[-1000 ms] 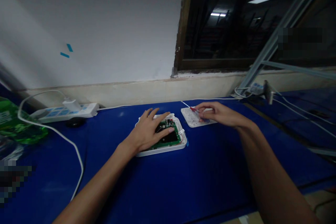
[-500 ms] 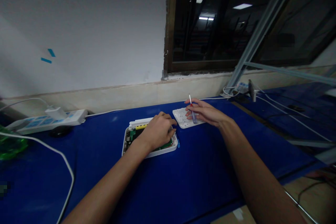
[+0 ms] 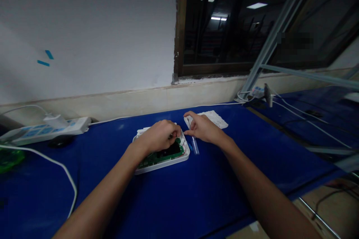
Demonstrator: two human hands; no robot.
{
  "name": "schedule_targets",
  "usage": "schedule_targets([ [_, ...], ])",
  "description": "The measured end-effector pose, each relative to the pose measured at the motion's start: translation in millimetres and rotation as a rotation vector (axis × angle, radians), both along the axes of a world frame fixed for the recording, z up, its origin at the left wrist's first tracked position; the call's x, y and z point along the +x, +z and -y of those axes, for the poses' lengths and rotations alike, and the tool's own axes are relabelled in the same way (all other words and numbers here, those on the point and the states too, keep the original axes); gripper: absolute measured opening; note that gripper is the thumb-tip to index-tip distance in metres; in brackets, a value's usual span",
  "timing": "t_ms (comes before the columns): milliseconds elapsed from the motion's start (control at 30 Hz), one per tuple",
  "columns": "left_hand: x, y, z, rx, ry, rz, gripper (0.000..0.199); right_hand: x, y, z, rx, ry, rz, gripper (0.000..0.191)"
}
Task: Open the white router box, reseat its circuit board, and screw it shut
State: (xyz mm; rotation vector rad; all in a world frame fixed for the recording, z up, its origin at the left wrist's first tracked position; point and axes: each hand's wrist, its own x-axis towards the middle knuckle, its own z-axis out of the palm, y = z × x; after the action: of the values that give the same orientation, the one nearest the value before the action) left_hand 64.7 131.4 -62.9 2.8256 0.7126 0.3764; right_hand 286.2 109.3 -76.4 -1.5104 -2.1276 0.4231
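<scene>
My left hand (image 3: 161, 135) is over an open white plastic case (image 3: 183, 157), its fingers curled and pinched together. What they grip, if anything, is hidden. Inside the case lies a green circuit board (image 3: 177, 149) with a black area in its middle. Just right of the case, my right hand (image 3: 206, 129) holds a screwdriver (image 3: 195, 145) between thumb and fingers. Its clear handle hangs downward, and the hand hides most of the shaft. Behind this hand is a flat white piece with dark specks (image 3: 217, 118), partly covered by it.
A white power strip (image 3: 56, 129) with a plugged-in adapter stands at the left, a black mouse-like object (image 3: 60, 140) before it. A white cable (image 3: 66, 171) curves across the blue table (image 3: 174, 201). Green plastic (image 3: 11, 158) lies at the left edge. A metal frame (image 3: 263, 58) rises at the right.
My right hand has moved left and nearer the case, and the screwdriver now hangs handle-down beside it. My left hand has shifted slightly left, uncovering more of the circuit board.
</scene>
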Motion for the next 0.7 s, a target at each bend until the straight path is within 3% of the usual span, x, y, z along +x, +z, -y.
schedule_targets([
  [133, -14.1, 13.7, -4.0, -0.184, -0.004, -0.012, 0.021, -7.3, -5.7, -0.7, 0.065, 0.011, 0.049, 0.048],
  [267, -22.8, 19.7, -7.1, -0.207, -0.014, 0.06, 0.018, -8.6, -2.7, -0.7, 0.111, -0.006, 0.035, 0.03],
  [367, -23.4, 18.2, -7.5, -0.204, 0.002, 0.119, 0.015, 4.9, 2.4, -2.4, 0.136, -0.06, 0.045, 0.019],
  [467, -21.0, 16.5, -5.1, -0.232, 0.03, 0.197, 0.011, 33.3, 6.9, -5.3, 0.085, -0.118, 0.189, 0.019],
  [600, -15.7, 17.1, 0.3, -0.366, 0.066, 0.356, 0.008, 77.1, 9.3, -9.0, -0.023, -0.043, 0.244, 0.035],
  [700, -12.3, 17.8, 3.0, -0.513, 0.03, 0.416, 0.015, 101.6, 5.4, -11.2, -0.037, -0.159, 0.266, 0.069],
])
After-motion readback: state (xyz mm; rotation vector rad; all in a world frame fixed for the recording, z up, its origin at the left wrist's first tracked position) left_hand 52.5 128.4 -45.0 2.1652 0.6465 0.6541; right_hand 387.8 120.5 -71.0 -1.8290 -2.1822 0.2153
